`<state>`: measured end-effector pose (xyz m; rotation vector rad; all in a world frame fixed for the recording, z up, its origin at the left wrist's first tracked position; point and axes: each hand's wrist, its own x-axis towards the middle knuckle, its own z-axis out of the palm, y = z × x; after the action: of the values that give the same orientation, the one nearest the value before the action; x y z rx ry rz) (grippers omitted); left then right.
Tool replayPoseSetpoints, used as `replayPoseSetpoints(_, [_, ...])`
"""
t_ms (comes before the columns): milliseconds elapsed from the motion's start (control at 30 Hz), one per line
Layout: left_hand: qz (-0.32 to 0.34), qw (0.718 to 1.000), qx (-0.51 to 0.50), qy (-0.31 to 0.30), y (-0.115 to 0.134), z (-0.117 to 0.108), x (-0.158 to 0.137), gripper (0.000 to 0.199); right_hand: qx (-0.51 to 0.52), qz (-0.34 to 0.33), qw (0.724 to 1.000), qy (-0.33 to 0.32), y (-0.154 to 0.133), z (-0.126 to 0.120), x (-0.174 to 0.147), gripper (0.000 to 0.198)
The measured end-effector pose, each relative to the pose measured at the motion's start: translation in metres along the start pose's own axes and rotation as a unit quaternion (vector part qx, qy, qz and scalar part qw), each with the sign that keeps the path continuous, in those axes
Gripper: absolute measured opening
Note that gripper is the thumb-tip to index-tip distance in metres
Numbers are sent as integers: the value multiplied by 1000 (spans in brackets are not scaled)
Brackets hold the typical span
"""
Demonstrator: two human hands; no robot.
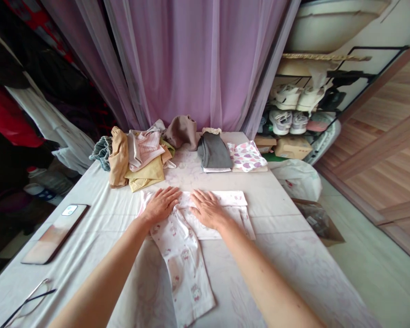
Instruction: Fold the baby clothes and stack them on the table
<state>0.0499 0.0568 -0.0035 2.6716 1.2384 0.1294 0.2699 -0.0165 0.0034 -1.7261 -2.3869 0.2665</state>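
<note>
A white garment (181,248) with small pink printed figures lies on the cloth-covered table (273,269). Part of it is folded over toward the right, while one sleeve or leg hangs down toward me. My left hand (161,205) rests flat on its upper left part, fingers stretched out. Also flat on the fabric, my right hand (207,209) presses near the middle with its fingers spread. Neither hand grips anything. The cloth beneath both palms is hidden.
Behind the garment are a heap of mixed clothes (145,157), folded dark grey clothing (214,152) and a folded heart-print piece (248,156). A phone (56,234) and eyeglasses (29,300) lie at left. A shoe rack (302,98) stands beyond the table's right edge.
</note>
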Motion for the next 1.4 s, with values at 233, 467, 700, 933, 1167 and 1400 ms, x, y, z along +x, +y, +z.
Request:
replayPoseSetpoints(233, [-27, 999, 47, 0, -2, 1, -2, 50, -51, 77, 996, -17, 42, -5, -31, 60])
replayPoseSetpoints(467, [-68, 996, 47, 19, -13, 3, -6, 51, -88, 174, 981, 18, 79, 2, -62, 58])
replayPoseSetpoints(700, [-83, 995, 36, 40, -13, 2, -8, 50, -89, 175, 980, 27, 81, 5, -61, 55])
replayPoseSetpoints(933, [-75, 995, 32, 53, 3, 3, -44, 53, -104, 163, 980, 48, 81, 5, -62, 52])
replayPoseSetpoints(1167, [-149, 984, 14, 91, -11, 7, -94, 51, -111, 162, 979, 58, 72, -2, -62, 49])
replayPoseSetpoints(1400, [-160, 979, 10, 127, -10, 9, -118, 49, -115, 142, 973, 144, 37, -19, -70, 39])
